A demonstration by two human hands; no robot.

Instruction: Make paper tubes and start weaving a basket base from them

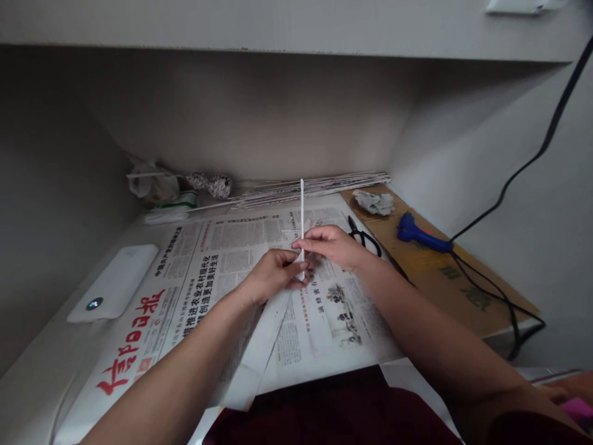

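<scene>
Above the newspaper sheet (pixel 185 296), a thin white paper tube (pixel 302 207) stands nearly upright between my hands. My right hand (pixel 336 246) pinches it at mid-length with thumb and fingertips. Lower down, my left hand (pixel 273 272) has its fingers closed around the bottom of the tube, where a long pale paper strip (pixel 269 343) meets it. That strip slants down to the lower left, towards my lap. The fingers partly hide the join between strip and tube.
A bundle of long paper sticks (pixel 315 189) lies along the back wall. Black scissors (pixel 364 238) are right of my hands. A blue glue gun (pixel 421 235), with a black cord, and crumpled paper (pixel 373 202) rest on cardboard (pixel 463 290). A white power bank (pixel 115 281) lies left.
</scene>
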